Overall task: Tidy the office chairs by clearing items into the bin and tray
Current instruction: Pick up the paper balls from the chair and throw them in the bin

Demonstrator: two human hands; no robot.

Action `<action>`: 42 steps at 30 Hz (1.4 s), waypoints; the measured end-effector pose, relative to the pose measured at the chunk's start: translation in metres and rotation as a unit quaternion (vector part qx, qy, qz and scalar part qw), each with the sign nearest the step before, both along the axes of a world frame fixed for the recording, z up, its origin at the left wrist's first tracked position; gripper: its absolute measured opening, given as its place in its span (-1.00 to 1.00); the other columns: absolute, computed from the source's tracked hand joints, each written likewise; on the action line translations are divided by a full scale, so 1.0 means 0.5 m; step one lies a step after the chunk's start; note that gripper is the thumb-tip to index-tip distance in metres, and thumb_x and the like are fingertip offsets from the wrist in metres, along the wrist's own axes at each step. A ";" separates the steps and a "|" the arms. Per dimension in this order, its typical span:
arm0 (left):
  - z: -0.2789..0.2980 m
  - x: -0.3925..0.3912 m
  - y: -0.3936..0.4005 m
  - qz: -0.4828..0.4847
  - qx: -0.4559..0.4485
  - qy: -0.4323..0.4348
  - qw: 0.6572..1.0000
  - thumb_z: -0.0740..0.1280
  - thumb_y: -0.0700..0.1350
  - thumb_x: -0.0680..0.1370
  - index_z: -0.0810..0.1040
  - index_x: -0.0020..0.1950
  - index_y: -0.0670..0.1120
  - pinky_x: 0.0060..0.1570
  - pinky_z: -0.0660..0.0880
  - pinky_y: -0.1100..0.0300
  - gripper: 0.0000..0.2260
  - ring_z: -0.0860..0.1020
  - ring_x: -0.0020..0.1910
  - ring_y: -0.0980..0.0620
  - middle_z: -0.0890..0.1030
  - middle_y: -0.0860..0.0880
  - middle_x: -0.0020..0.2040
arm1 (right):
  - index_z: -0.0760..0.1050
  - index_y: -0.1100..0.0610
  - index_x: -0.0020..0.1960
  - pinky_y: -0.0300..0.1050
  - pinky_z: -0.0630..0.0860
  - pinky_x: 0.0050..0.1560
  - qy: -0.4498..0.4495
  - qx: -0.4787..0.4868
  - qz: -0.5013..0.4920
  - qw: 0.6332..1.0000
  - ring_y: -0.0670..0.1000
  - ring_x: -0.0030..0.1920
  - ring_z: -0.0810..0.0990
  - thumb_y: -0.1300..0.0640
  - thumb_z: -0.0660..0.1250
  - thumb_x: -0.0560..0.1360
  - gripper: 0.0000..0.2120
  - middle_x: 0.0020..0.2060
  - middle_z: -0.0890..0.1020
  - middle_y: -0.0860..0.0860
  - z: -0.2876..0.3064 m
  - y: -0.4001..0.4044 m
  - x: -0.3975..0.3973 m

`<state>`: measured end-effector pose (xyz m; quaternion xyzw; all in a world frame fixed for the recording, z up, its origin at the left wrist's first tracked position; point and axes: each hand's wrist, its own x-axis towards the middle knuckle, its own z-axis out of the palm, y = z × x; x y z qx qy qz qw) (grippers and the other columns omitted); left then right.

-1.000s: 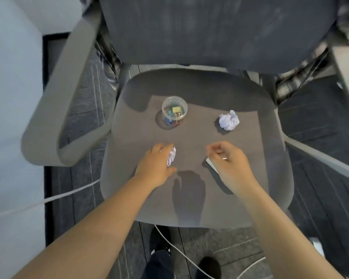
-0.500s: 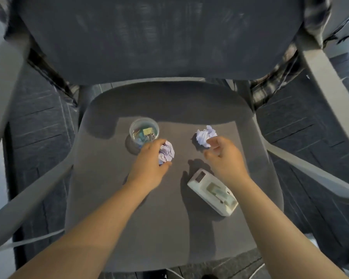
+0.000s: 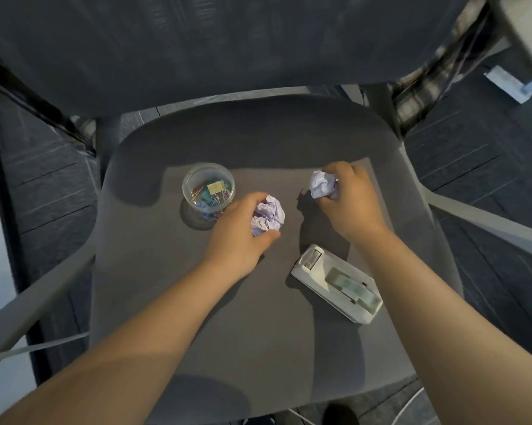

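A grey office chair seat (image 3: pixel 154 289) fills the view. My left hand (image 3: pixel 237 237) is closed around a crumpled white paper ball (image 3: pixel 269 216) near the seat's middle. My right hand (image 3: pixel 347 204) grips a second crumpled paper ball (image 3: pixel 321 184) further back on the right. A clear plastic cup of coloured binder clips (image 3: pixel 208 188) stands upright just left of my left hand. A white tape dispenser (image 3: pixel 336 282) lies on the seat below my right wrist.
The dark backrest (image 3: pixel 227 47) rises behind the seat, with grey armrests (image 3: pixel 37 296) on both sides. Dark carpet tiles surround the chair. A small white and blue item (image 3: pixel 511 85) lies on the floor at the far right. A white cable crosses the lower left.
My right hand left the tape dispenser, moved back and closed on the far paper ball. My left hand keeps its paper ball and has shifted towards the clip cup. The camera came closer.
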<state>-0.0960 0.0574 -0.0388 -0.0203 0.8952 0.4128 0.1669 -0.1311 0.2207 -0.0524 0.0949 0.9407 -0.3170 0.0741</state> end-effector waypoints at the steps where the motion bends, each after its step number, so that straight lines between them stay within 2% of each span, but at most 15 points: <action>1: 0.012 0.004 0.003 0.004 0.014 0.000 1.000 0.38 -0.20 0.42 0.40 0.26 -0.09 0.15 0.40 0.16 -0.58 0.49 0.16 -0.01 0.54 -0.06 0.17 | 0.41 0.22 0.22 -0.21 0.30 -0.05 0.007 -0.018 -0.004 1.000 0.20 0.14 0.45 0.32 0.29 0.42 -0.62 0.19 0.43 0.21 0.017 0.003 0.008; 5: 0.087 0.030 0.014 0.024 0.059 0.003 0.998 0.40 -0.23 0.40 0.45 0.18 -0.06 -0.15 0.37 0.51 -0.62 0.50 -0.05 0.13 0.53 0.09 -0.03 | 0.43 0.18 0.17 -0.28 0.26 -0.10 0.040 -0.077 -0.037 0.996 0.04 0.00 0.43 0.28 0.33 0.38 -0.64 0.07 0.43 0.10 0.115 0.013 0.052; 8: 0.156 0.051 0.020 0.027 0.083 0.012 0.996 0.40 -0.24 0.39 0.42 0.06 0.03 -0.24 0.33 0.67 -0.67 0.51 -0.21 0.37 0.48 0.26 -0.15 | 0.45 0.17 0.12 -0.17 0.38 -0.04 0.060 -0.125 -0.050 0.989 0.06 0.03 0.48 0.27 0.35 0.37 -0.67 -0.01 0.45 0.04 0.201 0.021 0.098; 10: 0.204 0.065 0.030 0.019 0.092 0.022 0.995 0.40 -0.25 0.40 0.39 0.02 0.06 -0.26 0.32 0.69 -0.67 0.47 -0.26 0.53 0.46 0.27 -0.17 | 0.45 0.15 0.11 -0.21 0.37 -0.08 0.070 -0.144 -0.059 0.985 0.05 0.02 0.49 0.27 0.36 0.37 -0.68 -0.04 0.45 0.02 0.260 0.032 0.131; 14: 0.306 0.100 0.078 -0.012 0.105 0.051 0.993 0.40 -0.26 0.40 0.39 -0.02 0.09 -0.26 0.33 0.68 -0.67 0.49 -0.24 0.37 0.48 0.23 -0.16 | 0.45 0.16 0.09 -0.36 0.31 -0.19 0.114 -0.149 -0.079 0.979 0.00 -0.05 0.44 0.29 0.35 0.38 -0.71 -0.19 0.40 -0.11 0.375 0.083 0.201; 17: 0.377 0.141 0.136 -0.041 0.124 0.075 0.989 0.41 -0.26 0.39 0.37 -0.13 0.22 -0.23 0.34 0.64 -0.61 0.49 -0.28 0.48 0.49 0.26 -0.17 | 0.43 0.06 -0.01 -0.46 0.34 -0.22 0.144 -0.151 -0.107 0.972 -0.10 -0.15 0.45 0.28 0.37 0.38 -0.75 -0.17 0.43 -0.10 0.444 0.144 0.274; 19: 0.418 0.182 0.184 -0.067 0.137 0.088 0.984 0.40 -0.27 0.39 0.38 -0.07 0.17 -0.23 0.34 0.64 -0.63 0.48 -0.29 0.52 0.49 0.27 -0.17 | 0.42 0.04 -0.02 -0.55 0.34 -0.23 0.153 -0.160 -0.126 0.967 -0.16 -0.21 0.44 0.28 0.36 0.39 -0.76 -0.19 0.38 -0.18 0.486 0.192 0.340; 22: 0.477 0.259 0.267 -0.117 0.137 0.096 0.979 0.42 -0.23 0.38 0.39 0.02 0.10 -0.17 0.37 0.56 -0.65 0.52 -0.20 0.32 0.49 0.25 -0.16 | 0.38 -0.01 -0.06 -0.57 0.35 -0.22 0.169 -0.151 -0.162 0.960 -0.16 -0.20 0.44 0.27 0.36 0.40 -0.74 -0.17 0.40 -0.13 0.537 0.270 0.458; 25: 0.519 0.345 0.359 -0.170 0.144 0.088 0.971 0.44 -0.16 0.37 0.46 0.13 0.01 0.02 0.44 0.24 -0.63 0.52 -0.07 0.05 0.55 0.07 -0.08 | 0.39 -0.01 -0.07 -0.56 0.35 -0.22 0.181 -0.147 -0.229 0.945 -0.09 -0.16 0.46 0.23 0.37 0.40 -0.78 -0.13 0.45 -0.06 0.572 0.347 0.586; 28: 0.545 0.427 0.450 -0.237 0.154 0.075 0.956 0.42 -0.22 0.39 0.46 0.18 -0.03 0.02 0.42 0.23 -0.61 0.52 -0.07 0.03 0.55 0.04 -0.05 | 0.39 0.00 -0.06 -0.58 0.32 -0.23 0.178 -0.135 -0.296 0.929 -0.05 -0.13 0.46 0.20 0.37 0.40 -0.79 -0.06 0.52 0.03 0.585 0.417 0.708; 32: 0.547 0.510 0.565 -0.322 0.173 0.023 0.930 0.43 -0.14 0.34 0.45 0.05 0.03 -0.09 0.38 0.26 -0.68 0.48 -0.21 0.12 0.51 0.16 -0.18 | 0.44 0.13 0.08 -0.38 0.35 -0.17 0.164 -0.113 -0.390 0.899 0.00 -0.07 0.47 0.21 0.39 0.38 -0.71 0.03 0.55 0.11 0.585 0.495 0.853; 34: 0.542 0.542 0.623 -0.364 0.190 -0.007 0.912 0.38 -0.07 0.30 0.48 0.08 -0.03 -0.10 0.37 0.17 -0.64 0.44 -0.26 0.11 0.50 0.14 -0.19 | 0.43 0.16 0.10 -0.46 0.33 -0.20 0.158 -0.091 -0.427 0.886 0.01 -0.06 0.47 0.21 0.40 0.39 -0.69 0.01 0.54 0.09 0.584 0.524 0.919; 37: 0.525 0.599 0.700 -0.425 0.182 -0.023 0.886 0.35 -0.15 0.36 0.49 0.03 -0.03 -0.14 0.38 0.20 -0.75 0.44 -0.29 0.11 0.50 0.13 -0.22 | 0.42 0.16 0.10 -0.61 0.33 -0.26 0.146 -0.078 -0.499 0.851 -0.02 -0.08 0.44 0.23 0.40 0.40 -0.70 -0.04 0.49 0.02 0.576 0.551 1.011; 39: 0.517 0.636 0.744 -0.460 0.178 -0.026 0.869 0.33 -0.21 0.41 0.48 -0.02 -0.03 -0.16 0.40 0.28 -0.81 0.46 -0.28 0.12 0.52 0.16 -0.22 | 0.42 0.18 0.16 -0.47 0.34 -0.29 0.145 -0.083 -0.561 0.811 -0.02 -0.10 0.44 0.22 0.40 0.41 -0.65 -0.05 0.49 0.01 0.571 0.568 1.064; 42: 0.495 0.688 0.809 -0.513 0.164 -0.032 0.842 0.28 -0.25 0.42 0.46 -0.08 -0.16 -0.33 0.32 0.51 -0.90 0.40 -0.32 0.15 0.51 0.14 -0.28 | 0.42 0.16 0.21 -0.26 0.30 -0.07 0.148 -0.106 -0.634 0.751 -0.03 -0.05 0.45 0.22 0.39 0.41 -0.61 -0.01 0.51 0.01 0.551 0.592 1.131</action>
